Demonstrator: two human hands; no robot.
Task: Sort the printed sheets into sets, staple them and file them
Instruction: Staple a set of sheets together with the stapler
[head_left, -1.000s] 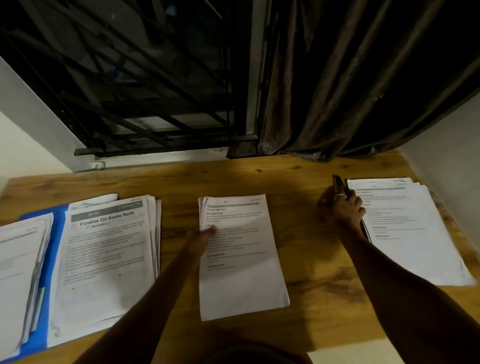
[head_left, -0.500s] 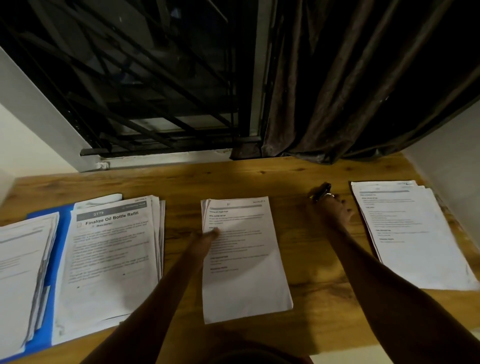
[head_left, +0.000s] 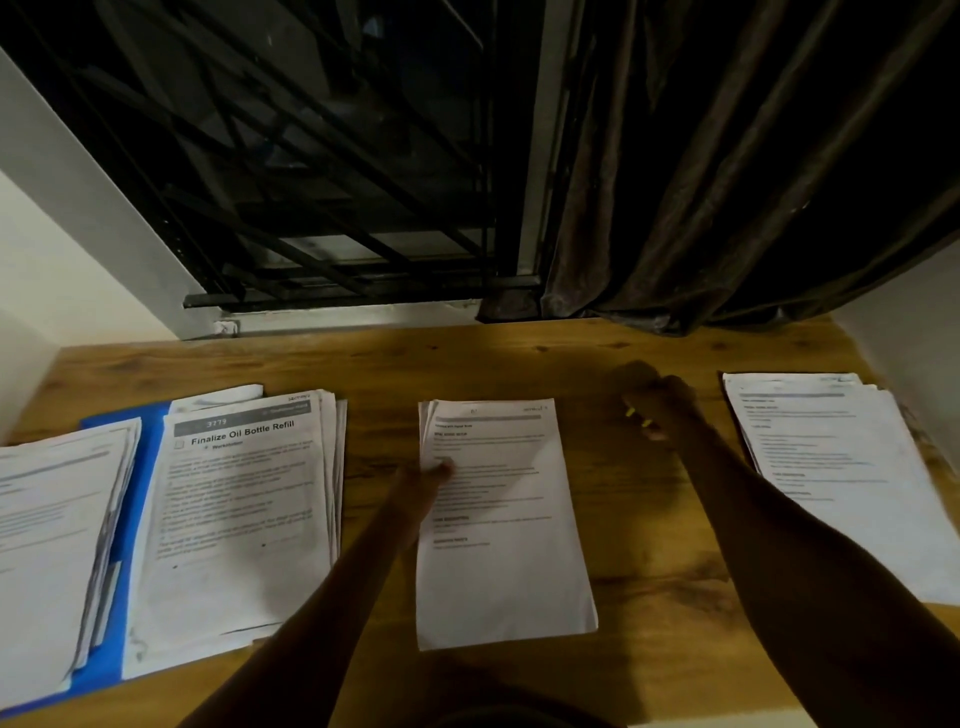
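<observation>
A wooden worktop (head_left: 519, 364) is seen from above, with printed sheets laid out on it in separate piles. The middle set (head_left: 509, 545) lies flat near the centre, its top corners slightly fanned. The left hand (head_left: 426, 480) is reached onto this set, with a fingertip (head_left: 442, 467) laid on the top sheet close to its left edge. Whether the sheets are pinched from beneath cannot be told.

The right hand (head_left: 662, 410) is held over bare wood between the middle set and the right stack (head_left: 841, 467), touching neither. It is blurred and appears curled, and two small yellow marks are seen on it. Whether anything is gripped in it cannot be told. The two hands are kept well apart.

At the left, an open blue folder (head_left: 130, 545) is spread on the worktop. A stack headed "Finalize Oil Bottle Refill" (head_left: 234, 519) lies on the folder's right half, its edges unevenly fanned. The left stack (head_left: 47, 545) lies on the folder's left half and is cut off by the picture's edge.

Behind the worktop, a dark window grille (head_left: 311, 182) is seen, and a dark curtain (head_left: 727, 182) hangs down to the worktop's back edge.
</observation>
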